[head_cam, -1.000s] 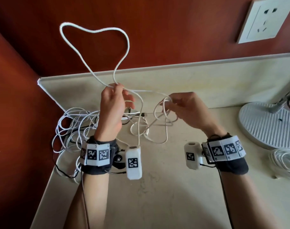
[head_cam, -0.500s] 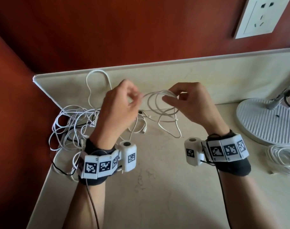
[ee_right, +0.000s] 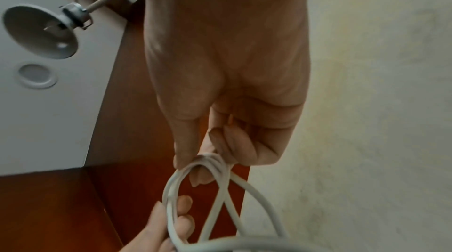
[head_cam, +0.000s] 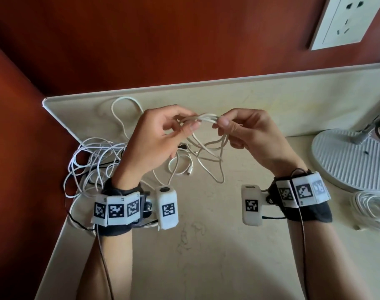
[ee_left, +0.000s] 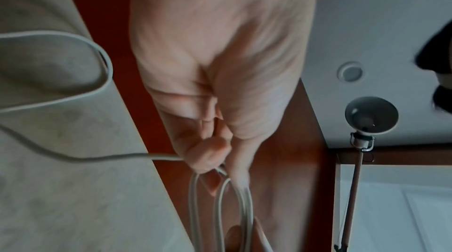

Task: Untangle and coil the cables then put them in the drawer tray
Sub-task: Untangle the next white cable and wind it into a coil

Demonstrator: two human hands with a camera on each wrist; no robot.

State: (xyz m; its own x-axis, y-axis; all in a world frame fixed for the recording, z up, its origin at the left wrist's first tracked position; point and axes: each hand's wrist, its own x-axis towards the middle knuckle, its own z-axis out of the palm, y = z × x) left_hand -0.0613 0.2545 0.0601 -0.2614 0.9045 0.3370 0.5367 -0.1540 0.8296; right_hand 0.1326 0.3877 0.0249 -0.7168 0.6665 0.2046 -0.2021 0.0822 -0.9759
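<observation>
Since a second ago the tall loop that the left hand (head_cam: 156, 144) held up against the wall has come down, and both hands have drawn together over the counter (head_cam: 206, 245). From the head camera, the left hand and the right hand (head_cam: 249, 135) each pinch one end of a short bundle of white cable (head_cam: 206, 118) held level between them above the counter, with several loops hanging from it down to the surface. To the left of the left wrist lies a loose tangle of white cables (head_cam: 94, 161), and a lamp base (head_cam: 349, 159) stands at the right edge with another white coil (head_cam: 373, 211) just in front of it. A wall socket (head_cam: 347, 20) sits upper right. At the left wrist, the left hand (ee_left: 220, 62) is curled, thumb and fingers closed on the cable (ee_left: 220, 207), which runs down in parallel strands. At the right wrist, the right hand (ee_right: 227, 62) pinches the gathered cable (ee_right: 210, 161) between thumb and forefinger, while the left hand's fingertips (ee_right: 183, 223) touch the strands below.
</observation>
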